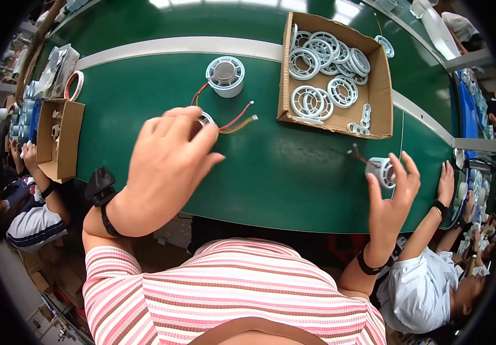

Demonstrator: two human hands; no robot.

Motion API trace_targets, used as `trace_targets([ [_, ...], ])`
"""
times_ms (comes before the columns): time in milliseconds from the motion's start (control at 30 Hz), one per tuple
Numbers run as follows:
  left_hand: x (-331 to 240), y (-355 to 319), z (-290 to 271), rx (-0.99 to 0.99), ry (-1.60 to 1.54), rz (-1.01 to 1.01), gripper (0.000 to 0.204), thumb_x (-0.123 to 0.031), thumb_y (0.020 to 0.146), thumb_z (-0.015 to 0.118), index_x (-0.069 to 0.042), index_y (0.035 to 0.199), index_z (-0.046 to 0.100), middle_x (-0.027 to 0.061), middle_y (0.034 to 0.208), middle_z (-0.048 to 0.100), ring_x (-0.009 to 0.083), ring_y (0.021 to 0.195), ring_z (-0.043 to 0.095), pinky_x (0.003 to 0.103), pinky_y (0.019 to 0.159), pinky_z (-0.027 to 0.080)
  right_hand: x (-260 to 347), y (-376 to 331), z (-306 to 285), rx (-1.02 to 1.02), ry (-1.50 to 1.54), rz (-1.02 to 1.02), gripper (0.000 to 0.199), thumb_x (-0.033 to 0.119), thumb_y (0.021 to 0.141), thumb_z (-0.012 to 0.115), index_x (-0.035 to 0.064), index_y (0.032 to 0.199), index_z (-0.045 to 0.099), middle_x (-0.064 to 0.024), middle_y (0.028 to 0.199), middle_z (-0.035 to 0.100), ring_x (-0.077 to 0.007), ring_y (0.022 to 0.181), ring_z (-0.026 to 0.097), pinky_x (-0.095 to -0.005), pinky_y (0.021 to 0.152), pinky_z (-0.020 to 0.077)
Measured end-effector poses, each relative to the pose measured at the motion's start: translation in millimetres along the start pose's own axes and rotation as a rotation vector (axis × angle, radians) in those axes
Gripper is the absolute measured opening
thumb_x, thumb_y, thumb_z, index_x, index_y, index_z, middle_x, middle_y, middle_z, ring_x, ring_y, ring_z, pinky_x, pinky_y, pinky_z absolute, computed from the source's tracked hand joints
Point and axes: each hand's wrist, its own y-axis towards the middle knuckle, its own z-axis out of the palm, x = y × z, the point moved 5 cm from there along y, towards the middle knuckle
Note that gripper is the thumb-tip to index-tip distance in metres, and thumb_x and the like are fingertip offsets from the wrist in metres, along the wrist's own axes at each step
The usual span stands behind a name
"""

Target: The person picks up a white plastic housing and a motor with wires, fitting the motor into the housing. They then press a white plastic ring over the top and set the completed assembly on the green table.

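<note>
My left hand (167, 155) reaches over the middle of the green table, its fingers curled round a round part (205, 119) that they mostly hide. Red and brownish wires (237, 123) with small white plugs trail to the right of it. Just beyond stands a light-blue cylindrical housing (225, 86) with a slotted ring and grey metal disc on top; thin red and yellow wires run down from its left side. On the right, my right hand (394, 192) grips a similar light-blue housing (380, 171) between thumb and fingers. That one is tilted, with dark wires at its upper left.
Behind my right hand sits a cardboard box (284, 86) of light-blue slotted rings (343, 92) and small links. At the left end are another cardboard box (74, 138) and a tape roll (74, 85). Co-workers sit at both sides; one person's hand (445, 183) rests near my right hand.
</note>
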Motion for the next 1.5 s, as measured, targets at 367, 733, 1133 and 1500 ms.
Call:
trace_targets([
  [367, -36, 25, 43, -0.008, -0.404, 0.121, 0.035, -0.021, 0.090, 0.075, -0.003, 0.113, 0.057, 0.0176, 0.125, 0.057, 0.0341, 0.105, 0.062, 0.044, 0.086, 0.053, 49, 113, 72, 0.302, 0.147, -0.291, 0.012, 0.010, 0.090, 0.072, 0.0003, 0.097, 0.073, -0.0120, 0.097, 0.071, -0.0302, 0.088, 0.068, -0.0355, 0.076, 0.0530],
  [733, -51, 29, 76, -0.222, -0.677, 0.300, 0.060, -0.025, 0.081, 0.085, -0.001, 0.126, 0.055, 0.0165, 0.127, 0.057, 0.0365, 0.106, 0.063, 0.042, 0.084, 0.056, 36, 134, 99, 0.401, -0.075, -0.201, 0.020, 0.010, 0.086, 0.071, 0.0019, 0.104, 0.070, -0.0123, 0.092, 0.071, -0.0290, 0.082, 0.069, -0.0362, 0.077, 0.0556],
  [1133, -28, 39, 91, 0.234, -1.168, -0.050, 0.060, 0.001, 0.087, 0.071, -0.007, 0.142, 0.048, 0.0110, 0.126, 0.056, 0.0215, 0.098, 0.069, 0.032, 0.078, 0.061, 57, 22, 56, 0.504, 0.373, -0.492, 0.033, -0.011, 0.081, 0.071, 0.0020, 0.112, 0.070, -0.0142, 0.108, 0.068, -0.0233, 0.092, 0.067, -0.0298, 0.081, 0.0539],
  [1500, -33, 37, 106, 0.433, -1.631, -0.281, 0.066, 0.012, 0.088, 0.061, -0.004, 0.148, 0.040, 0.0084, 0.127, 0.056, 0.0147, 0.102, 0.067, 0.031, 0.085, 0.061, 38, -23, 70, 0.347, 0.329, -0.242, 0.059, 0.001, 0.072, 0.084, 0.0011, 0.127, 0.063, -0.0155, 0.125, 0.065, -0.0310, 0.120, 0.061, -0.0399, 0.101, 0.0502],
])
